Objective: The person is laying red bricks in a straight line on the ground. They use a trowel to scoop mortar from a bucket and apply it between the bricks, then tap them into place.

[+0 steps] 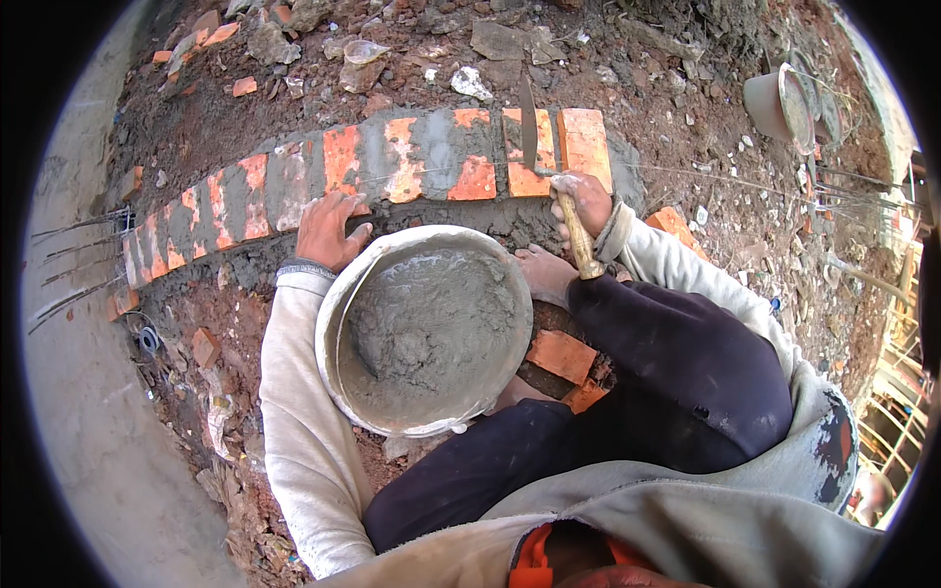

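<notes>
A curved row of orange bricks (pixel 341 159) with grey mortar smeared between and over them runs across in front of me. At its right end the last brick (pixel 585 147) shows a mostly bare face. My left hand (pixel 331 233) rests on the near edge of the row, fingers stretched out and thumb apart, holding nothing. In my right hand (pixel 585 204) is a trowel (pixel 529 127), gripped near where the wooden handle meets the shank. Its blade points away from me over the bricks near that end. Between my arms stands a pale bucket (pixel 327 338) with wet grey mortar (pixel 426 318).
A taut string (pixel 706 176) crosses along the bricks. Loose bricks (pixel 562 355) lie between the bucket and my bent leg (pixel 686 363). Steel bars (pixel 78 257) stick out by the concrete wall (pixel 83 392) at left. Another bucket (pixel 769 108) lies tilted at far right. Rubble covers the soil.
</notes>
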Tool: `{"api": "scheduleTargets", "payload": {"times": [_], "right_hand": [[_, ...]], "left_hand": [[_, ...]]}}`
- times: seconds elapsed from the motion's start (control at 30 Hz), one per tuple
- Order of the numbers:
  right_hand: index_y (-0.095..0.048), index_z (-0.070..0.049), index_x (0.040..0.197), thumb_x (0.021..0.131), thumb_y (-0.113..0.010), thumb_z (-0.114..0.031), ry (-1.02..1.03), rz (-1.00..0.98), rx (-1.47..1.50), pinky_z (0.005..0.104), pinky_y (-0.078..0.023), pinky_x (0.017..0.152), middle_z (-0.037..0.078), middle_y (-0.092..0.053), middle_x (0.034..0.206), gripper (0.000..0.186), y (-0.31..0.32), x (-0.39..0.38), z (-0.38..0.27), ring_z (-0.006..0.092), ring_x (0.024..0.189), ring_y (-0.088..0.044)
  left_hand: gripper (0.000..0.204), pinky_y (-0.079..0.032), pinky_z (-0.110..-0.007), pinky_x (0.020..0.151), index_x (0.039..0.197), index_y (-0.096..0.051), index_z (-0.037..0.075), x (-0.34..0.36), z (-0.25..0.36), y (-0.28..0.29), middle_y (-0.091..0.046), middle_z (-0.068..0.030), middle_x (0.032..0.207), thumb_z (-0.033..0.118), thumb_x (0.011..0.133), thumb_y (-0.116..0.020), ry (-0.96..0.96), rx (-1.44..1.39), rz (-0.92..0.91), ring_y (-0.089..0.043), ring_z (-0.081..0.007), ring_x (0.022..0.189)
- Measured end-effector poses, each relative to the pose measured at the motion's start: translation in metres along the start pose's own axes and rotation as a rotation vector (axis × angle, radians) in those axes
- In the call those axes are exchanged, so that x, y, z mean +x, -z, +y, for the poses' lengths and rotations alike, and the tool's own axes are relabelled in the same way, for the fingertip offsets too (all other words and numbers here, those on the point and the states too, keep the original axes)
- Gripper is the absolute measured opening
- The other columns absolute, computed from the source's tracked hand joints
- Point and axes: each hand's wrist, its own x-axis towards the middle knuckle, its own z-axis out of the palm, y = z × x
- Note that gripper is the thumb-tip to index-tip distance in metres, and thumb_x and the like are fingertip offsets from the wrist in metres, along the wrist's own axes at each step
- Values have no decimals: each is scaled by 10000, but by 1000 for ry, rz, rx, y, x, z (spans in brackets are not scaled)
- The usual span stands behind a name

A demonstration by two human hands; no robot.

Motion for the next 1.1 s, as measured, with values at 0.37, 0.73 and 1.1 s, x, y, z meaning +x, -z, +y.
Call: {"api": "scheduleTargets", "payload": {"times": [0.37, 0.73, 1.1], "right_hand": [[-505, -91, 863, 909, -541, -392, -144, -11, -107, 360, -465, 363, 35, -506, 621, 307, -15, 2, 2, 178, 415, -503], [-523, -90, 926, 931, -502, -433, -47, -158, -96, 315, -483, 417, 11, -533, 649, 344, -17, -13, -26, 142, 453, -518], [-525, -49, 1219, 887, -523, -164, 805, -280, -2354, 441, -537, 753, 121, -596, 1023, 351, -87, -79, -47, 300, 870, -656]], "left_hand": [[497, -412, -455, 964, 1181, -626, 66, -21, -4, -10, -595, -164, 1120, 303, 763, -756, -27, 40, 85, -557, -355, 1082], [436, -443, -382, 972, 1169, -636, -8, -137, 23, 40, -656, -137, 1118, 261, 837, -718, 375, -597, 325, -600, -229, 1099], [553, -411, -326, 966, 1315, -488, -67, -191, 133, 1, -590, -137, 1218, 213, 870, -657, 403, -1143, 624, -554, -205, 1104]]}}
